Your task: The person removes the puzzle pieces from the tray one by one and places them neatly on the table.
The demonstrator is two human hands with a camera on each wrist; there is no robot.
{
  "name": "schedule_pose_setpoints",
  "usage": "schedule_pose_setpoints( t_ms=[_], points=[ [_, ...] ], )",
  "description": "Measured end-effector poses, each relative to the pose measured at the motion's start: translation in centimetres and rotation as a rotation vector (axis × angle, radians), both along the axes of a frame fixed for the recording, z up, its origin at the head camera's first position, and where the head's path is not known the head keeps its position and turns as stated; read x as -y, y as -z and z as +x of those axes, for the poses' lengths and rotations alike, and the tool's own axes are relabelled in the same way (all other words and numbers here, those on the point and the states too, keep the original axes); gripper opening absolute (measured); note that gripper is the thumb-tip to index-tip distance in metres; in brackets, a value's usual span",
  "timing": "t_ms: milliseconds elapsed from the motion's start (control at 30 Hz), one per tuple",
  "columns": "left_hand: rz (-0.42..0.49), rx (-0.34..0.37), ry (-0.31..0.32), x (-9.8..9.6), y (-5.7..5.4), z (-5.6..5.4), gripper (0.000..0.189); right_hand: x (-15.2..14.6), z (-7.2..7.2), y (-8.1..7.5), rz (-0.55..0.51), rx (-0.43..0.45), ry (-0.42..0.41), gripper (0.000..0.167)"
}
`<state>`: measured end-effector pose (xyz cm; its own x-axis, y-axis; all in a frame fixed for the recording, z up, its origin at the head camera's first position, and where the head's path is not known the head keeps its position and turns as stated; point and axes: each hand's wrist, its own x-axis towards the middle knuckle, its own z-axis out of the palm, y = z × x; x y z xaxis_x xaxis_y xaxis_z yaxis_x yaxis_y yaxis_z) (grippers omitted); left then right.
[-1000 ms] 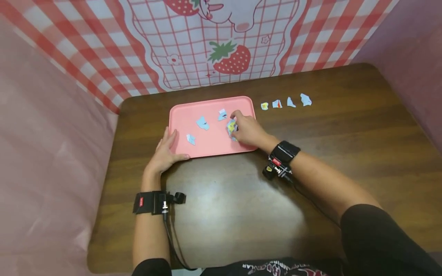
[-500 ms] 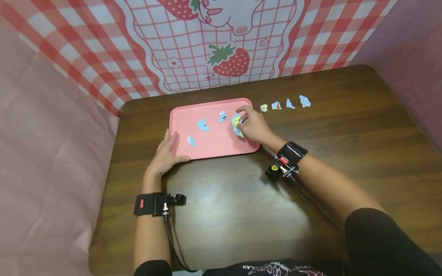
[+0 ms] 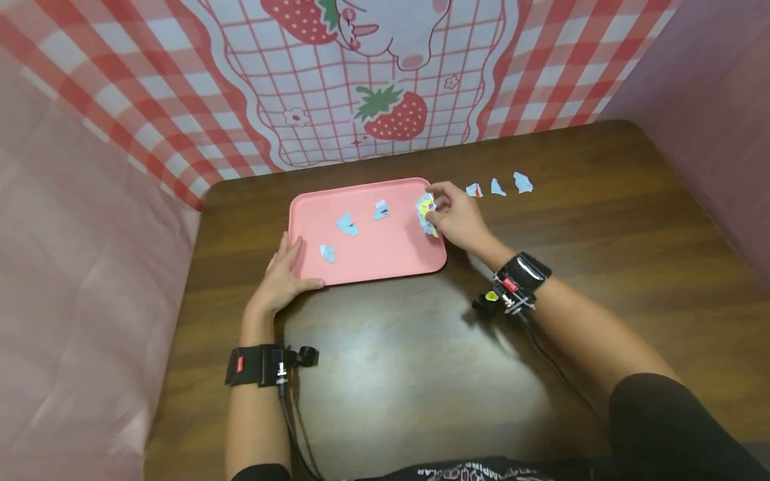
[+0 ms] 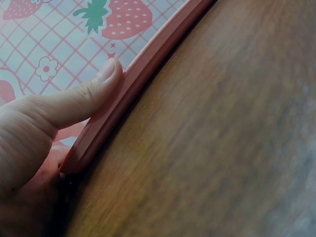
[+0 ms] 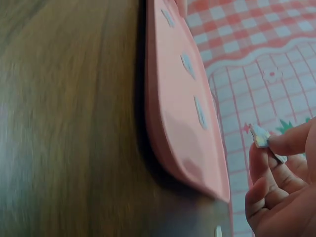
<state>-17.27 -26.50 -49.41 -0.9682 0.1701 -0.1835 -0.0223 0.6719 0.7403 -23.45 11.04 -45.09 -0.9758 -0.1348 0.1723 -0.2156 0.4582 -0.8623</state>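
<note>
While the left hand (image 3: 281, 280) rests at the corner of a pink tray (image 3: 379, 248), the right hand (image 3: 462, 217) pinches a blue-and-yellow bundle (image 3: 426, 212)

As the right wrist view shows, the bundle is caught between thumb and fingertips, with the lower fingers curled in towards the palm; the hand is closed only as far as that pinch, and the thin pieces overlap, so their number cannot be told; the bundle is held up, apart from the tray, and in the head view it appears at the tray's right end, near the far corner; the left hand is spread wide, its thumb laid on the near rim and its fingers fairly straight at the left end, touching the tray

Across the tray three flat pieces lie apart from one another: a small pale piece (image 3: 327, 253) near the left hand, a light blue piece (image 3: 347, 225) with a little dark mark, and a white-topped piece (image 3: 381, 210) farther right; beyond the right hand, on the brown surface (image 3: 367, 354), three more form a row: a red-streaked piece (image 3: 474, 190), a slim blue piece (image 3: 498, 187) and a broader blue piece (image 3: 523, 182); behind the surface hangs a red-and-white cloth (image 3: 331, 80) printed with strawberries; a left wristband (image 3: 255, 366) and a right wristband (image 3: 523, 274), both black, carry small cameras
</note>
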Motion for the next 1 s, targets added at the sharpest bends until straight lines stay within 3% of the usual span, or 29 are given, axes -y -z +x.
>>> schedule_pose_setpoints(
  t_ms=[267, 467, 733, 900, 1000],
  points=[
    [-0.004, -0.021, 0.009, 0.2, 0.1, 0.2, 0.115, -2.9, -0.4, 0.6, 0.035, -0.013, 0.086, 0.043],
    [0.008, -0.008, -0.003, 0.5, 0.1, 0.3, 0.116, -4.3, -0.9, 2.0, 0.031, 0.023, 0.128, 0.041],
    [0.005, -0.002, -0.002, 0.6, 0.3, 0.6, 0.115, -5.1, -1.3, 3.3, 0.222, 0.103, 0.064, 0.039],
    [-0.015, -0.009, 0.013, 0.5, 0.1, 0.2, 0.115, -5.2, -2.0, 3.3, 0.309, 0.089, 0.026, 0.040],
    [-0.014, -0.026, 0.023, 0.2, -0.1, -0.4, 0.114, -5.4, -2.3, 3.1, 0.330, 0.071, 0.045, 0.039]
  ],
)
